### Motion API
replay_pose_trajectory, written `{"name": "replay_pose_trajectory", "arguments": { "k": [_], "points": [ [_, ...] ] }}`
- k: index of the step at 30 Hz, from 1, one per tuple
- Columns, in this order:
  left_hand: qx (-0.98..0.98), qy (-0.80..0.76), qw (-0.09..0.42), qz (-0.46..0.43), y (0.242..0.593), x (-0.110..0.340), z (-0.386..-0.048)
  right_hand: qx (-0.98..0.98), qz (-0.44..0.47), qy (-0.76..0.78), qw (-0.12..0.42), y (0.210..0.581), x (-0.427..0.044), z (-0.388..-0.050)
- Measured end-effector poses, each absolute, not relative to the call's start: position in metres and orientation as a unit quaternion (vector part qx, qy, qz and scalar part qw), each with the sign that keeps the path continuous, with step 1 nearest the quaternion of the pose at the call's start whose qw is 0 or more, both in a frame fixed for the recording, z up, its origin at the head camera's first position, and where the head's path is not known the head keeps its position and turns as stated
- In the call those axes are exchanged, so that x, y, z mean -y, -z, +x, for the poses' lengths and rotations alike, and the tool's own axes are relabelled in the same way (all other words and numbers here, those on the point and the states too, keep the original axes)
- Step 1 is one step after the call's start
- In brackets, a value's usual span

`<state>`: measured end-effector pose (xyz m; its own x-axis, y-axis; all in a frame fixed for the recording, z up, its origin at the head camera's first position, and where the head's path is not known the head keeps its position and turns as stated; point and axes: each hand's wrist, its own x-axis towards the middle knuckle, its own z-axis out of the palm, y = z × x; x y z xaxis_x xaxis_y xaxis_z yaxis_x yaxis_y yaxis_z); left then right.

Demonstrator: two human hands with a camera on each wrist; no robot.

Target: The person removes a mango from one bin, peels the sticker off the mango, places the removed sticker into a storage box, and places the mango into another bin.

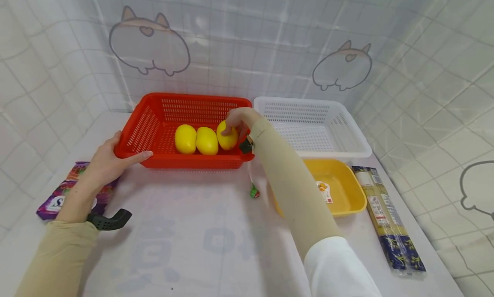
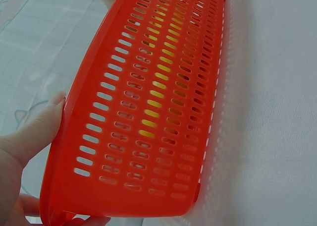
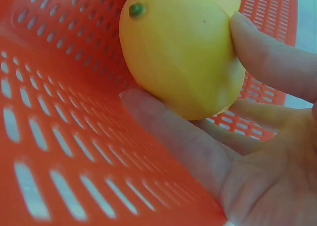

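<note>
A red plastic basket holds three yellow mangoes in a row. My left hand grips the basket's left end, its thumb lying along the front rim. In the left wrist view, fingers curl around the rim of that slotted basket. Inside the basket's right end, my right hand holds the rightmost mango, which has a green stem nub. Its thumb presses one side and its fingers lie along the other. The middle mango and the left mango rest beside it on the basket floor.
A white basket stands right of the red one. Before it sits a yellow tray, partly behind my right forearm. A pasta packet lies far right, a purple bag under my left arm, a wrapped lollipop near the middle.
</note>
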<state>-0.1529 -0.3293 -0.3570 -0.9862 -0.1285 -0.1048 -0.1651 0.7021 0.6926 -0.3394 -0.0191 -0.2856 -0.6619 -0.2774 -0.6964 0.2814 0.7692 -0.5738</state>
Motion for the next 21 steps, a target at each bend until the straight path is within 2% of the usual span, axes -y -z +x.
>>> {"name": "replay_pose_trajectory", "arguments": {
  "k": [13, 21],
  "points": [
    [-0.923, -0.378, 0.018, -0.070, 0.3578, 0.3281, -0.1535, -0.818, -0.017, 0.363, 0.446, 0.2902, 0.0219, -0.3327],
    [-0.923, -0.378, 0.017, -0.074, 0.3582, 0.3289, -0.1524, -0.829, -0.020, 0.356, 0.431, 0.2944, 0.0224, -0.3340]
  ]
}}
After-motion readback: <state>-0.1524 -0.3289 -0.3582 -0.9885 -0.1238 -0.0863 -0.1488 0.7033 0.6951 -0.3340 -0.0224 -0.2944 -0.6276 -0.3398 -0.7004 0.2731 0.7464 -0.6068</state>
